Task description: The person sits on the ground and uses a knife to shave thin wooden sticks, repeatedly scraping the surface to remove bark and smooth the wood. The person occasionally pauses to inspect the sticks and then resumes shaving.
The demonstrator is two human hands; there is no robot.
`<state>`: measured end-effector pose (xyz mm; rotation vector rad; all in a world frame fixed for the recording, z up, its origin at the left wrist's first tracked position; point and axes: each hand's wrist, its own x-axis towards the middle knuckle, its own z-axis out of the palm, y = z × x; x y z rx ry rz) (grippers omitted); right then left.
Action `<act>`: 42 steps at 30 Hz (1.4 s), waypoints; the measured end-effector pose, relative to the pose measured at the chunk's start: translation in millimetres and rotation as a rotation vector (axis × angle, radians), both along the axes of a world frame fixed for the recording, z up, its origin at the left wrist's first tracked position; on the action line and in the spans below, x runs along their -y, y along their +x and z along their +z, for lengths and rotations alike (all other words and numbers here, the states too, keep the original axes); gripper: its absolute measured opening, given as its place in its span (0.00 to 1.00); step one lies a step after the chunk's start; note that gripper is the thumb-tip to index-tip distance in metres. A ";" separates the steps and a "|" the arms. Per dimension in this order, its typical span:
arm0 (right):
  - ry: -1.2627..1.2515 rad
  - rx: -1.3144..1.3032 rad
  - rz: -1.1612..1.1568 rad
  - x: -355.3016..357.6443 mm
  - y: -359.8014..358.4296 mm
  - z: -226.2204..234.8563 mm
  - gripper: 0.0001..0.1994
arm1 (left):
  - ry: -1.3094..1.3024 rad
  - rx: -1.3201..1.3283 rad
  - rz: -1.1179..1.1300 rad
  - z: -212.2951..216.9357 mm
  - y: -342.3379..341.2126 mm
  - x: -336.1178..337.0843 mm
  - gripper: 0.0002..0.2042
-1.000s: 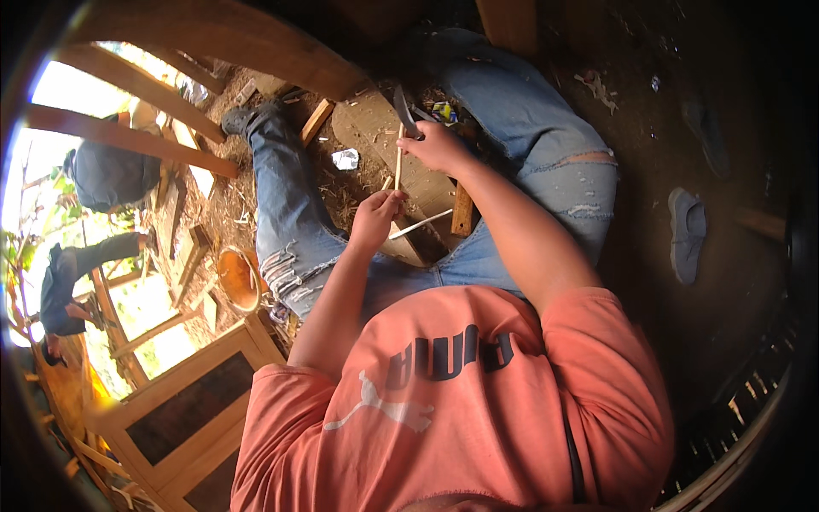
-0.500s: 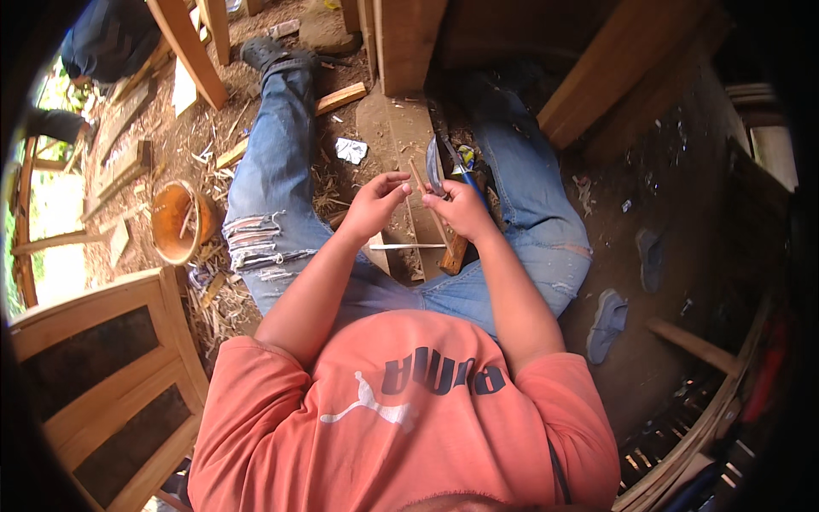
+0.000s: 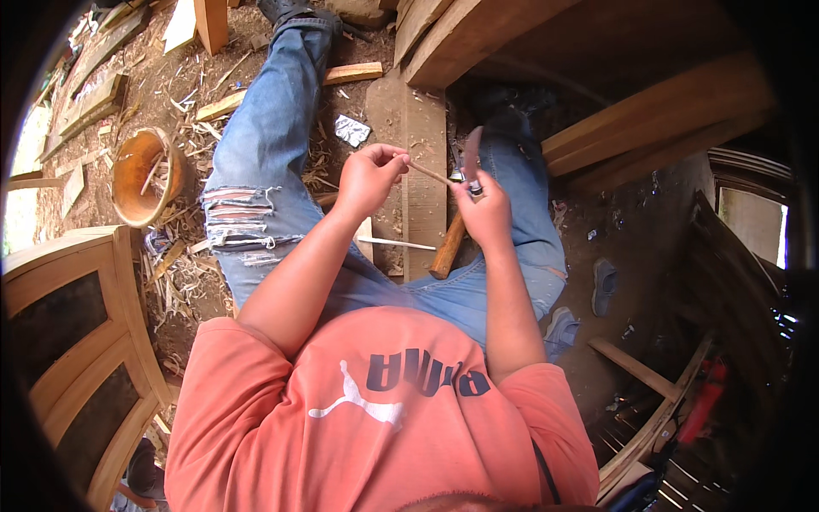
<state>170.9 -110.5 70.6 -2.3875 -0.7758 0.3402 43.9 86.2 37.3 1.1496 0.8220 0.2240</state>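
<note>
The left hand's [image 3: 368,175] fingers [image 3: 394,155] are pinched tight on one end of a thin wooden stick [image 3: 431,174], and the right hand [image 3: 486,213] has its fingers curled shut around a knife [image 3: 472,158], with the blade standing up right against the stick's other end. So the stick sits up in the air between both hands, over the lap and above the wooden plank [image 3: 418,162] between the legs. I'd guess it's very light and stiff but easy to snap, so it wants a grip close to where the blade bites rather than way out at the end. Dry wood shouldn't be slippery. A hammer-like tool with a wooden handle [image 3: 447,249] lies under the right hand on the plank, beside another pale sliver [image 3: 397,244]. Further out there are shavings [image 3: 183,273] all over the dirt floor and a round orange bowl [image 3: 143,175] off to the left.
</note>
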 end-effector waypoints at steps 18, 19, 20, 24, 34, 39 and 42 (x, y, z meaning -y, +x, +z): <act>-0.367 -0.205 0.021 21.8 -32.9 -47.6 0.15 | 0.575 -0.485 -0.789 -33.6 -7.6 22.1 0.20; -0.373 -0.164 0.037 21.0 -32.9 -48.9 0.15 | 0.569 -0.478 -0.788 -36.5 -7.7 23.8 0.21; -0.379 -0.124 0.053 21.2 -33.0 -51.5 0.15 | 0.557 -0.483 -0.786 -36.8 -7.4 24.9 0.21; -0.350 -0.093 0.023 24.4 -31.5 -59.9 0.15 | 0.546 -0.518 -0.775 -38.2 -5.5 26.9 0.21; -0.582 -0.094 0.163 -2.7 -34.5 -36.8 0.26 | 0.629 -0.500 -0.710 -43.7 -10.3 34.0 0.17; -0.624 -0.090 0.086 -7.2 -11.0 -41.4 0.28 | 0.660 -0.525 -0.712 -32.6 -10.7 33.7 0.16; -0.655 -0.077 0.217 -7.5 -13.8 -42.1 0.28 | 0.680 -0.529 -0.717 -32.6 -10.4 33.5 0.16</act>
